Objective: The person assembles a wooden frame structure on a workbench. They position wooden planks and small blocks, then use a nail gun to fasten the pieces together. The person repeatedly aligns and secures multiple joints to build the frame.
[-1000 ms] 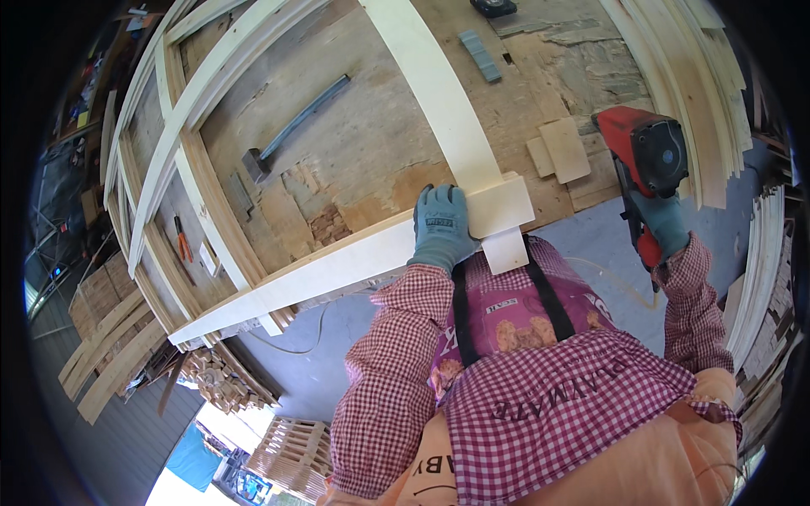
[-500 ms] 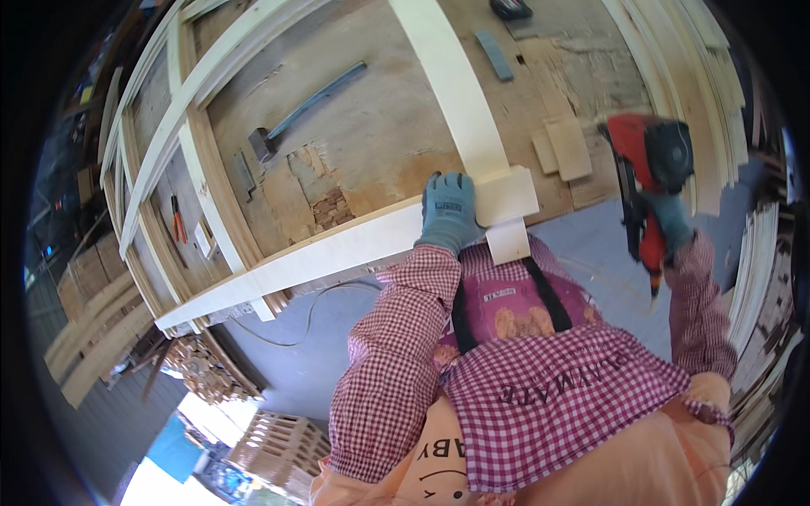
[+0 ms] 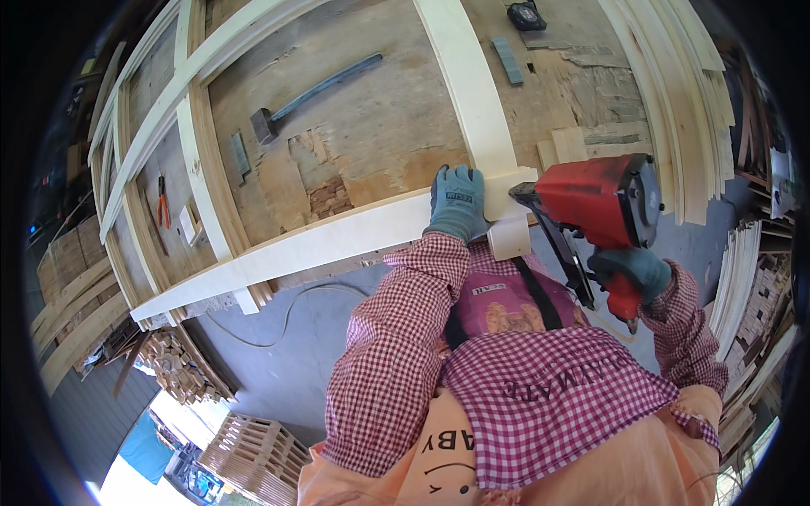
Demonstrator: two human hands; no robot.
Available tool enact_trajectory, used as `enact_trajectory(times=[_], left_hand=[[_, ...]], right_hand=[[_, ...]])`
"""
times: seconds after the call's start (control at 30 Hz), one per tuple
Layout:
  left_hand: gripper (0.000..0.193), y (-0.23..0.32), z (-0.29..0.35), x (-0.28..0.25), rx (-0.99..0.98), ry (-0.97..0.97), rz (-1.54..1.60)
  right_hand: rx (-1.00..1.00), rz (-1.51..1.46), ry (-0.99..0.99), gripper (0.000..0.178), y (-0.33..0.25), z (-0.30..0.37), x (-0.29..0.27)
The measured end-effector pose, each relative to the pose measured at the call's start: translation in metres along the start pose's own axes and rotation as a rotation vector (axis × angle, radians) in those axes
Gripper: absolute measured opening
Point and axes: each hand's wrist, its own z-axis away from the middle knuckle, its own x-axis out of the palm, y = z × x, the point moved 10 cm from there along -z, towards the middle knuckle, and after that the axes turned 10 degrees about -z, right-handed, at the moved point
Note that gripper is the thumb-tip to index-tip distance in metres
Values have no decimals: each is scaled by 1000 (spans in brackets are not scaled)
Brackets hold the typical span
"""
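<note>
My right hand point(image 3: 634, 271), in a blue-green work glove, is closed round the handle of a red and black nail gun point(image 3: 586, 198). The gun's nose reaches the right end of the frame's near side, where a small block point(image 3: 510, 239) and a cross slat point(image 3: 472, 93) meet the rail. Whether the nose touches the wood cannot be made out. Gloved alike, my left hand point(image 3: 457, 202) grips the pale wooden rail point(image 3: 337, 231) just left of that joint, its fingers over the far edge.
Inside the frame on the worn plywood bench lie a hammer point(image 3: 316, 94), a metal strip point(image 3: 240, 154) and pliers point(image 3: 163, 202). Further right are a tape measure point(image 3: 526, 15) and another grey strip point(image 3: 507, 61). Long slats point(image 3: 675, 101) are stacked at the right edge. A hose point(image 3: 283, 329) crosses the floor.
My right hand has brought the nail gun left, from out by the slat stack to the joint beside my left hand. The left hand keeps its grip on the rail.
</note>
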Motion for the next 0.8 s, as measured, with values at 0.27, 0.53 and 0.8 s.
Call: enact_trajectory(times=[0.27,0.53,0.8], left_hand=[[76,-3,2,0,3,-11,12],[73,-2,0,2,20,52,12],[74,-2,1,1,27,61,-4]], right_hand=[[693,-602,249,10,21,3,22],[710,-724,335,21,45,21,41],[772,-678,352,46,23,0,36]])
